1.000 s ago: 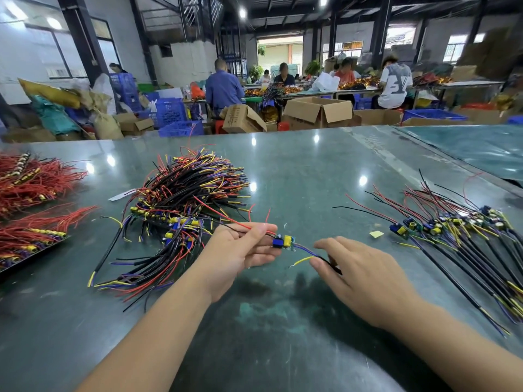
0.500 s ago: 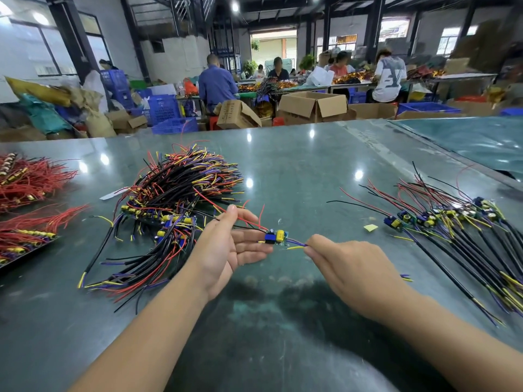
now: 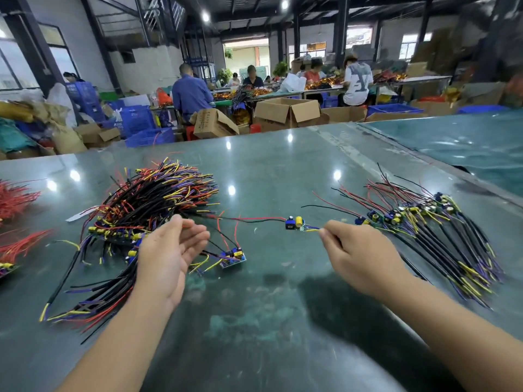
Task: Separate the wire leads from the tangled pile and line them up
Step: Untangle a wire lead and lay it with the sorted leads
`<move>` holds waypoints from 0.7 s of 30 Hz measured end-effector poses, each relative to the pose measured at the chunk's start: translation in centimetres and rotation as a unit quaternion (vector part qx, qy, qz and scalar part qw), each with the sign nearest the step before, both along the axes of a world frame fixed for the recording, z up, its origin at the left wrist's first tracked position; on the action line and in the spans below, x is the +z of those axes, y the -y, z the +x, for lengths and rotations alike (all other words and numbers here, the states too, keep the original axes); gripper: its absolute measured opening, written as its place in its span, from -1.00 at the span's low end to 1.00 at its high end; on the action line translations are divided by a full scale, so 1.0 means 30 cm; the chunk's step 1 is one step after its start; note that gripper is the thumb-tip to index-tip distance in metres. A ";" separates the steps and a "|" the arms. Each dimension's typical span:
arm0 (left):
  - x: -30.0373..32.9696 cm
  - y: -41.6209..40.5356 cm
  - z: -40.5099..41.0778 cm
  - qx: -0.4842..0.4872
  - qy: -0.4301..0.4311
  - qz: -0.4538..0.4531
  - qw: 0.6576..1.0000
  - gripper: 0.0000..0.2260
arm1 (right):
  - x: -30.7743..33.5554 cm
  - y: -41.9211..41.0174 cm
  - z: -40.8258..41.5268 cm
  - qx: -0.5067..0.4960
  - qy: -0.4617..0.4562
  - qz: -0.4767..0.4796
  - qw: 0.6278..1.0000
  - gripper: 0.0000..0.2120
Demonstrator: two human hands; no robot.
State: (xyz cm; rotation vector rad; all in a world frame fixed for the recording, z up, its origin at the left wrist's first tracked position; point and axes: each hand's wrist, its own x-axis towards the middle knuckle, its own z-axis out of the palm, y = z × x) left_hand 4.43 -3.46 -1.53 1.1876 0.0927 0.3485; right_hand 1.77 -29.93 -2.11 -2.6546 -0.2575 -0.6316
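A tangled pile of wire leads (image 3: 147,210), black, red, yellow and purple with small circuit boards, lies at centre left on the green table (image 3: 268,171). My right hand (image 3: 356,256) pinches the yellow and purple wires of one wire lead (image 3: 294,222), held above the table; its red and black wires trail left toward the pile. My left hand (image 3: 169,256) hovers beside the pile with relaxed fingers, holding nothing. Another loose lead's board (image 3: 233,257) lies just right of my left hand. A lined-up row of leads (image 3: 430,230) lies at the right.
Bundles of red wires (image 3: 17,222) lie at the table's left edge. Beyond the table's far edge stand cardboard boxes (image 3: 285,111), blue crates (image 3: 147,134) and several seated people at other benches. A second green table (image 3: 452,142) adjoins at the right.
My right hand has pulled the lead to the right, out of my left hand. My left hand has let go and opened. A second board now lies beside my left hand.
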 end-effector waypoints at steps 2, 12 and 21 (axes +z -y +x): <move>0.000 -0.017 0.007 0.010 0.001 -0.011 1.000 -0.75 | 0.003 0.041 0.030 -0.043 -0.018 0.022 0.999 -0.67; 0.009 0.005 -0.011 -0.077 -0.010 0.029 0.997 -0.82 | -0.035 0.158 0.087 -0.179 -0.106 -0.050 0.977 -0.69; 0.020 0.005 -0.024 -0.094 -0.008 0.026 0.995 -0.83 | -0.041 0.163 0.096 -0.223 -0.073 -0.056 0.971 -0.72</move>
